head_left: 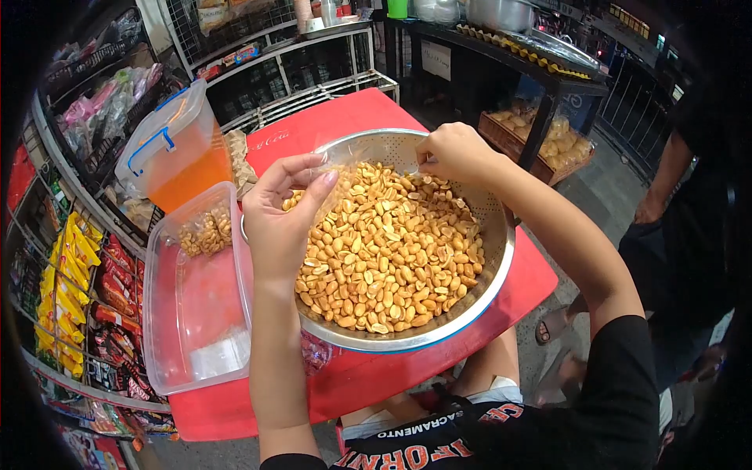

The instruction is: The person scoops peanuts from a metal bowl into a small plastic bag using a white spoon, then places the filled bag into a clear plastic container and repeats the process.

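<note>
A wide metal colander [479,301] full of peeled, golden peanuts [384,247] sits in front of me. My left hand [283,205] is over its left side, thumb and fingers pinched on a small clear plastic bag [341,186]. The bag's contents are hard to make out through the film. At the far right of the colander, my right hand [458,154] is closed with its fingertips down by the peanuts. Whatever those fingers hold is hidden. Left of the colander is a clear plastic box [160,321] with filled peanut bags [205,233] and flat clear bags [222,354] inside.
Everything stands on a red table [345,117]. Behind the box is a lidded tub [184,153] with an orange lower part. Snack packets [66,290] hang on racks at left. A black stand [533,74] rises at back right. A person [677,211] stands at right.
</note>
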Action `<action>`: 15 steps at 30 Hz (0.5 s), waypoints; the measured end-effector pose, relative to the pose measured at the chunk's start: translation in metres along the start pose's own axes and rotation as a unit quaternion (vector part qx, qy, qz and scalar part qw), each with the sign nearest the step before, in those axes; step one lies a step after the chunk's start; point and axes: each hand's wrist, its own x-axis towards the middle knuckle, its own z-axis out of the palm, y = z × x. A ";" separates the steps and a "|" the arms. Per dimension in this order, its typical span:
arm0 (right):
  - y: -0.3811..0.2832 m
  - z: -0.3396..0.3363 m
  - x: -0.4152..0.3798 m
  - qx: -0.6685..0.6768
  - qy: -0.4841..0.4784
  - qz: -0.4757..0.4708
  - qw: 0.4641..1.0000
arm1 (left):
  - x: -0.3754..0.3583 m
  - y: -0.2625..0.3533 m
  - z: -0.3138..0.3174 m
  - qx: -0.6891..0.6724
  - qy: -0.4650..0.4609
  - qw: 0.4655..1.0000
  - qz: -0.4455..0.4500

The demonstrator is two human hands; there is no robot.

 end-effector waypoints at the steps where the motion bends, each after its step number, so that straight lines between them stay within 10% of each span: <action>1: -0.001 -0.002 -0.001 0.016 -0.023 0.002 1.000 | 0.000 0.000 0.000 0.001 0.001 1.000 0.001; 15: -0.020 -0.042 -0.055 0.181 0.030 -0.109 0.977 | 0.003 0.002 -0.006 -0.063 0.036 0.997 -0.009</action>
